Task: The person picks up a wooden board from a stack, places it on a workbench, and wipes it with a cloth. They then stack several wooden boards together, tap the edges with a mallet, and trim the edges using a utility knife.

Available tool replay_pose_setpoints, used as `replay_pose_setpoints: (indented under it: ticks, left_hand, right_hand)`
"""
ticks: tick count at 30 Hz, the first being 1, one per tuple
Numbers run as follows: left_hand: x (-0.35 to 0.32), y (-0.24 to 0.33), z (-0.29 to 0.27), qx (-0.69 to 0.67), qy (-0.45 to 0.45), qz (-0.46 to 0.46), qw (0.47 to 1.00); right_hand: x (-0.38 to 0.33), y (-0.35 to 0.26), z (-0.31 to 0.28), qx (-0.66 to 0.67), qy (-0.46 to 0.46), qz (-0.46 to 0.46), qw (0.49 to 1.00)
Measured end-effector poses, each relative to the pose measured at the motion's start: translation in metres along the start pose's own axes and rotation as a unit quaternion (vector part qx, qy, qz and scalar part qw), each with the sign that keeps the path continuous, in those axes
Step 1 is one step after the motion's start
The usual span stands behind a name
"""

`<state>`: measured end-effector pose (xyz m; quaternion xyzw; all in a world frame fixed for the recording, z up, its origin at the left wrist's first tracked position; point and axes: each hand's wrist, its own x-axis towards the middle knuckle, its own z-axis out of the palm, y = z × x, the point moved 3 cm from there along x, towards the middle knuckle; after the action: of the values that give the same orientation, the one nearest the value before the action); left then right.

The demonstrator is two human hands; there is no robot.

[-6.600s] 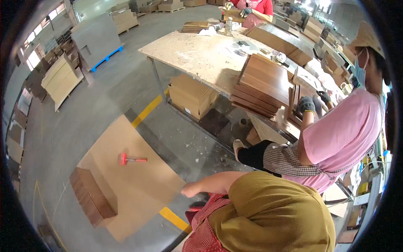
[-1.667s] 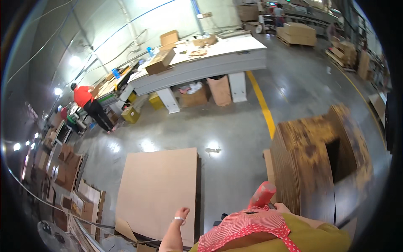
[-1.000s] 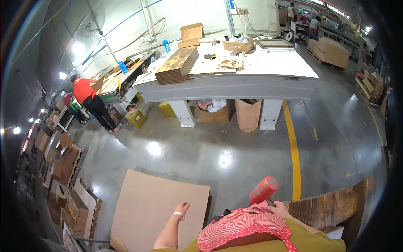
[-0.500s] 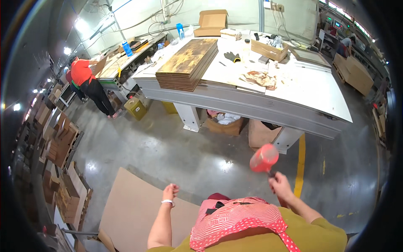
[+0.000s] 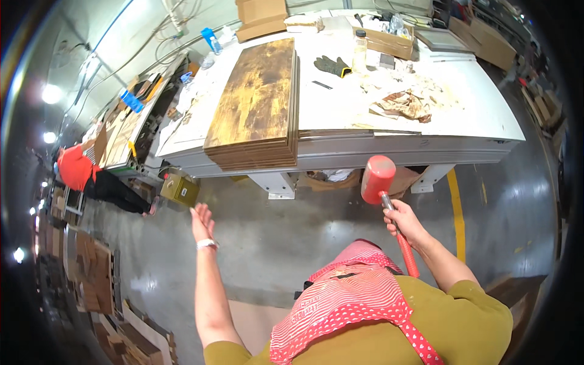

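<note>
My right hand grips the handle of a red mallet, whose head is raised in front of the table's near edge. Out to the left, my left hand is held over the floor with its fingers stretched and nothing in it. Ahead of both hands, a stack of brown-and-yellow wood-grain boards lies on the white worktable. To the right of the stack are a dark glove and crumpled brown paper or cloth.
A clear bottle and open cardboard boxes stand on the table's far side. An olive-yellow can sits on the floor at left. Further left a person in an orange top works at another bench. Brown panels lie stacked at lower left.
I am closer to the table and the board stack. My left hand has reached forward and left, its fingers opening out. The mallet is still in my right hand, its head now nearer the table edge.
</note>
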<state>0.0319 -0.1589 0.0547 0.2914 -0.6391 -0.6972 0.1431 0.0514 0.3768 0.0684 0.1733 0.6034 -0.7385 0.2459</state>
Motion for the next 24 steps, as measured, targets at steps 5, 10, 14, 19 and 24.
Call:
replay_pose_setpoints:
  ticks: [5, 10, 14, 19, 24]
  left_hand:
    - [0.134, 0.073, 0.04, 0.073, -0.073, 0.007, 0.995]
    - [0.207, 0.083, 0.083, 0.135, -0.134, -0.094, 0.977]
    - [0.224, 0.067, 0.109, 0.013, -0.284, -0.155, 0.946]
    - [0.212, 0.081, 0.121, -0.069, -0.351, -0.234, 0.904]
    - [0.216, 0.081, 0.122, -0.063, -0.388, -0.225, 0.892]
  right_hand:
    - [0.059, -0.045, 0.068, -0.03, -0.018, -0.103, 0.994]
    - [0.105, -0.06, 0.118, -0.017, 0.004, -0.148, 0.989]
    - [0.119, -0.048, 0.149, -0.077, 0.102, -0.19, 0.973]
    - [0.105, -0.031, 0.194, -0.026, 0.13, -0.184, 0.974]
    - [0.098, -0.018, 0.208, 0.013, 0.187, -0.171, 0.967]
